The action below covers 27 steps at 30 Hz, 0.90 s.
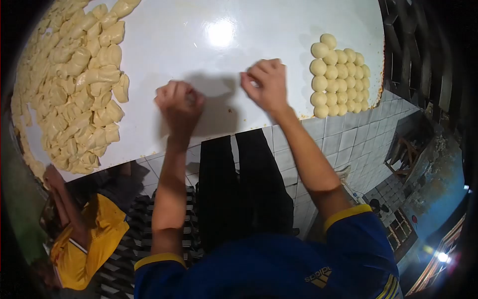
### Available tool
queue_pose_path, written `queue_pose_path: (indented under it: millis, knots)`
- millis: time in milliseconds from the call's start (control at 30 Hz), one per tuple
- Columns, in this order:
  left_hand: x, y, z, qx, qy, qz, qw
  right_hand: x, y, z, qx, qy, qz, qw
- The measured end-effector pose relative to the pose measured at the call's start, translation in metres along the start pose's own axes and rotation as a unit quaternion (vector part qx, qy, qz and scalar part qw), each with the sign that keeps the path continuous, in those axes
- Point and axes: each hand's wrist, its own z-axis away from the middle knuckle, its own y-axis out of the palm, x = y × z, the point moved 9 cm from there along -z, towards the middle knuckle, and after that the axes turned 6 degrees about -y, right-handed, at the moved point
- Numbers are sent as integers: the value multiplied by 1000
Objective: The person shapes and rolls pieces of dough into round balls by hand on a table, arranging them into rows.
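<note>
My left hand point(180, 103) is curled over the white tabletop point(174, 45), its fingers bent inward. My right hand point(268, 85) is likewise closed, farther right and slightly higher in the view. Whatever lies inside either hand, if anything, is hidden by the fingers. To the left of my left hand spreads a large heap of cut, pale yellow dough pieces point(102, 75). Right of my right hand, smooth round dough balls point(342, 85) stand packed in rows near the table's edge, with one ball point(328, 41) at the far end.
A co-worker in a yellow shirt point(102, 231) is at the lower left, with a hand point(54, 177) at the table's corner beside the dough heap. Small crumbs dot the tabletop near its front edge. White floor tiles point(343, 134) and a blue wall point(440, 184) show beyond.
</note>
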Motion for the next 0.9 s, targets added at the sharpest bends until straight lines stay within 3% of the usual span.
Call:
queue_pose_path:
  millis: [67,167,267,300,367,433,500,567,600,667,733,800,867,900]
  knots:
    - [-29,20,5,38,19,35,998,27,26,11,62,43,-14,997]
    - [-41,17,70,-13,90,67,994,48,10,54,81,41,-83,992]
    - [15,1,77,24,61,42,997,12,-12,77,91,14,-82,992]
    - [16,-1,67,25,59,41,997,-8,-12,67,117,16,-21,993]
    - [23,-5,20,19,4,-48,999,-14,-10,23,41,15,32,999]
    - [-9,10,-3,50,-1,-14,999,7,14,1,28,25,-14,999]
    - [-28,26,7,84,-7,24,996,36,35,20,101,72,-25,992]
    - [-42,20,57,16,90,52,994,57,20,50,86,47,-100,990]
    - [-33,16,77,28,99,32,994,47,14,60,86,47,-100,990]
    - [17,6,74,1,93,16,996,26,-8,78,94,-13,-82,992]
    - [28,-3,60,-23,83,-4,996,-9,-10,51,96,19,-25,995]
    - [16,-4,9,-3,18,-24,1000,-3,-5,16,63,8,34,997]
    - [-18,6,1,16,19,17,1000,21,15,-1,44,14,-20,999]
    - [-31,12,0,33,21,60,997,30,24,9,83,42,-53,994]
